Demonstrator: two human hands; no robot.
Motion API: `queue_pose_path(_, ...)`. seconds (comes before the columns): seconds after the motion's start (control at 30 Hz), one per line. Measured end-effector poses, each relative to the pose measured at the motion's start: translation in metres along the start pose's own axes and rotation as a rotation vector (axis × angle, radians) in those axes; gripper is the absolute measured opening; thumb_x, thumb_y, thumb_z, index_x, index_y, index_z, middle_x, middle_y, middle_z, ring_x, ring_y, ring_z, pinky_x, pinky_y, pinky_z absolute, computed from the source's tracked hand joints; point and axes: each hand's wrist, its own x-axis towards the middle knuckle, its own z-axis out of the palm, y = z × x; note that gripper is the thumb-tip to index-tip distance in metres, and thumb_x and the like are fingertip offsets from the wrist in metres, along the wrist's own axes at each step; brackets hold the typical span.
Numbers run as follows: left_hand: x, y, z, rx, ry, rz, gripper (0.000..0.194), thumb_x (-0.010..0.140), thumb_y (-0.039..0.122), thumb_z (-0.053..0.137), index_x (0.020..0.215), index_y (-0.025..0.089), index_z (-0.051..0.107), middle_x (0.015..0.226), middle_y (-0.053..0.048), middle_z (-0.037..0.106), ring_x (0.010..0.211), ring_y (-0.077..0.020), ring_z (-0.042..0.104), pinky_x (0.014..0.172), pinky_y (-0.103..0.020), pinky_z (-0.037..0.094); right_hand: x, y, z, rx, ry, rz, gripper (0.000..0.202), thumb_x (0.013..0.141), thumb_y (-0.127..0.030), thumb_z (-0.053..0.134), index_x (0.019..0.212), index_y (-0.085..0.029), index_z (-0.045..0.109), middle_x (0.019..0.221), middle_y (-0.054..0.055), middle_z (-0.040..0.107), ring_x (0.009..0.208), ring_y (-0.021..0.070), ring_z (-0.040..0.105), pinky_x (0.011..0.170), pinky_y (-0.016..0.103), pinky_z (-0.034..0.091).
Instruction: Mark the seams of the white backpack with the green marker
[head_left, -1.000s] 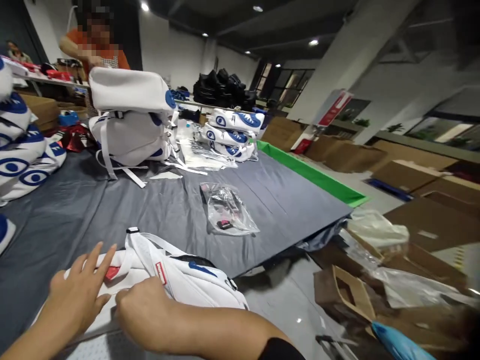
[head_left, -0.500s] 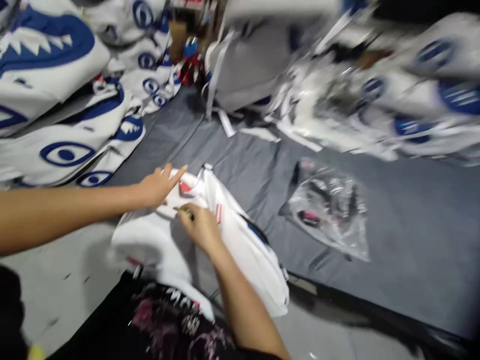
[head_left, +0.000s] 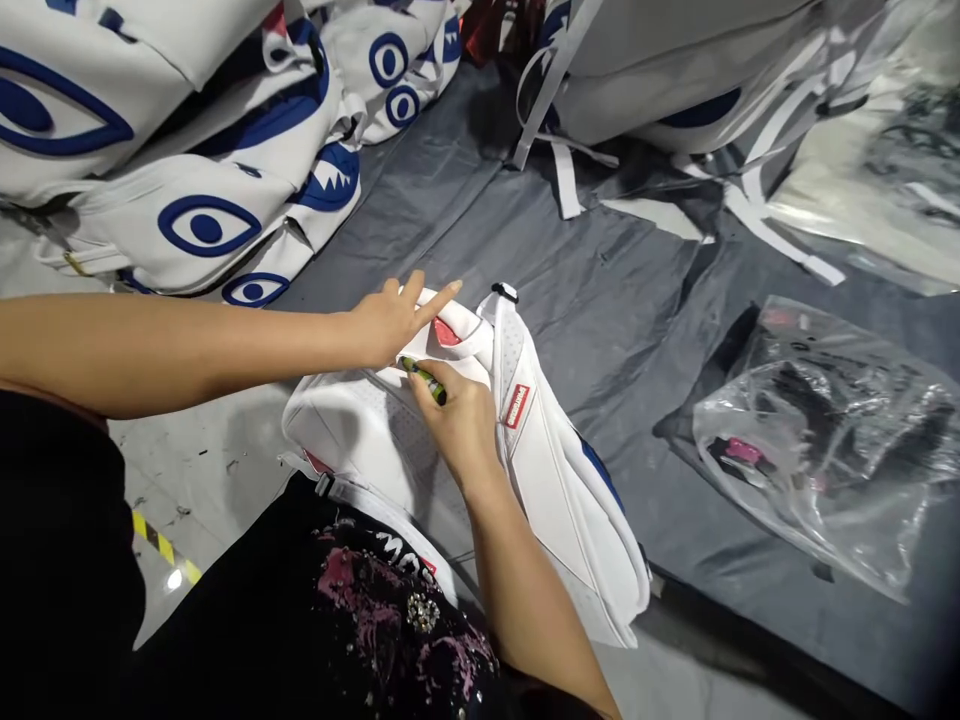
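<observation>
A white backpack (head_left: 555,500) with a red label on its strap lies at the table's near edge, against my body. My left hand (head_left: 394,318) rests on its top edge, fingers spread, beside a small red patch (head_left: 445,332). Just below, my right hand (head_left: 459,405) is closed round a small yellow-green and black tool (head_left: 426,380). The tool's tip touches the white fabric close to my left hand.
White bags with blue eye designs (head_left: 210,225) are piled at the left. A grey-white bag with loose straps (head_left: 645,80) stands at the back. On the dark grey table cover (head_left: 480,220), a clear plastic bag (head_left: 825,440) lies at the right.
The view has moved closer and shifted, so the backpack and both hands appear farther right and larger. Both hands keep nearly the same pose on the backpack.
</observation>
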Motion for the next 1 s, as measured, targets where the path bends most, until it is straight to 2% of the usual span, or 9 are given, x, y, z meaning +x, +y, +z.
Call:
queue_pose_path(0.2,0.0,-0.005,-0.012,-0.044,-0.12,0.044,0.126,0.078,0.021,0.073,0.157,0.03,-0.024,0.167,-0.023,0.0,0.139,-0.0427,0.039,0.1,-0.045,0.05,-0.004,0.004,0.003,0.033,0.049,-0.035,0.027,0.094,-0.032,0.062,0.114,-0.023,0.076,0.092,0.007,0.08,0.071,0.0205,0.071,0.064,0.029,0.044)
queue_pose_path(0.4,-0.002,-0.009,-0.024,-0.089,-0.166,0.054,0.122,0.077,0.012,0.069,0.158,0.031,-0.021,0.167,-0.021,0.003,0.14,-0.0408,0.038,0.101,-0.046,0.049,-0.006,0.004,0.004,0.03,0.069,-0.067,0.026,0.093,-0.029,0.064,0.114,-0.022,0.077,0.096,0.007,0.081,0.073,0.0212,0.072,0.066,0.03,0.045)
queue_pose_path(0.5,-0.002,-0.009,-0.024,-0.085,-0.167,0.066,0.122,0.078,0.013,0.07,0.159,0.029,-0.019,0.167,-0.022,0.002,0.14,-0.0421,0.038,0.101,-0.047,0.05,-0.005,0.003,0.005,0.015,0.082,-0.07,0.026,0.093,-0.03,0.064,0.114,-0.022,0.077,0.095,0.007,0.081,0.073,0.0216,0.073,0.065,0.03,0.044)
queue_pose_path(0.67,-0.001,-0.004,-0.016,-0.073,-0.119,0.028,0.124,0.08,0.028,0.075,0.158,0.029,-0.022,0.167,-0.022,-0.001,0.139,-0.0435,0.037,0.101,-0.048,0.05,0.0,-0.002,0.006,-0.016,0.086,-0.039,0.024,0.093,-0.031,0.063,0.109,-0.023,0.079,0.087,0.007,0.081,0.072,0.0218,0.072,0.063,0.03,0.042)
queue_pose_path(0.73,-0.001,-0.002,-0.015,-0.052,-0.11,0.002,0.123,0.081,0.026,0.073,0.157,0.03,-0.024,0.167,-0.022,0.001,0.138,-0.0419,0.039,0.1,-0.046,0.051,0.002,-0.004,0.006,-0.022,0.08,-0.033,0.023,0.092,-0.031,0.063,0.107,-0.024,0.079,0.085,0.006,0.08,0.071,0.0212,0.072,0.062,0.03,0.041)
queue_pose_path(0.83,0.0,-0.001,-0.02,-0.044,-0.158,0.006,0.126,0.077,0.02,0.073,0.156,0.03,-0.025,0.167,-0.021,0.002,0.138,-0.0409,0.039,0.1,-0.044,0.05,0.002,-0.005,0.004,-0.007,0.069,-0.038,0.024,0.093,-0.032,0.062,0.108,-0.024,0.079,0.086,0.006,0.08,0.069,0.02,0.07,0.062,0.03,0.041)
queue_pose_path(1.0,0.004,-0.013,-0.023,-0.079,-0.203,0.065,0.128,0.074,0.014,0.07,0.155,0.035,-0.026,0.168,-0.019,0.002,0.137,-0.0386,0.043,0.098,-0.041,0.05,-0.002,-0.002,-0.005,0.057,0.002,-0.005,0.027,0.093,-0.035,0.061,0.112,-0.024,0.077,0.084,0.005,0.079,0.067,0.0184,0.067,0.063,0.029,0.043)
